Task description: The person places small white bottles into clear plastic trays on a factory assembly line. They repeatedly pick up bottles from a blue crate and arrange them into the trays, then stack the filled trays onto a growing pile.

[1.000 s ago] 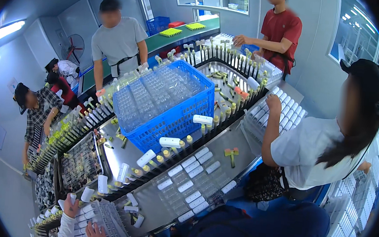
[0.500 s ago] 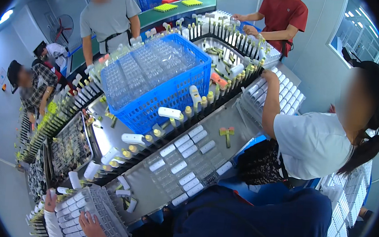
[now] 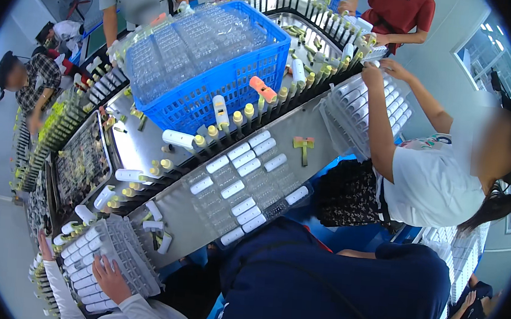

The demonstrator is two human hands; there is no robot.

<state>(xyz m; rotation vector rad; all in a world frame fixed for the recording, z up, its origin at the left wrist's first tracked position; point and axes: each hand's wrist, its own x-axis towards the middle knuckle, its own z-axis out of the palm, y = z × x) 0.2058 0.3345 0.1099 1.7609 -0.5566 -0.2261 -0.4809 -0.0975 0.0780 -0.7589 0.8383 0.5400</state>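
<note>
Neither of my hands shows. A navy top (image 3: pixel 329 291) fills the lower middle, with a short strip of bare arm (image 3: pixel 359 254) beside its sleeve; the hand of that arm is hidden. Closest in front lies a transparent plastic tray (image 3: pixel 218 215) with several white rounded pieces (image 3: pixel 243 206) in its hollows. Beyond its right end, a T-shaped green piece with a reddish top (image 3: pixel 304 150) lies alone on the metal table (image 3: pixel 291 126). At lower left, a co-worker's hand (image 3: pixel 111 277) in a pale sleeve rests on a stack of filled trays (image 3: pixel 131 252).
A rack of upright posts with yellow tops (image 3: pixel 249 112) runs behind the table. Past it stands a blue crate (image 3: pixel 207 93) heaped with transparent trays. To the right, a person in a white shirt (image 3: pixel 430 188) works over another tray stack (image 3: pixel 355 107).
The view has shifted, so the tray and table sit higher and further left. The right-hand co-worker now has both hands over the tray stack. My hands stay out of sight.
</note>
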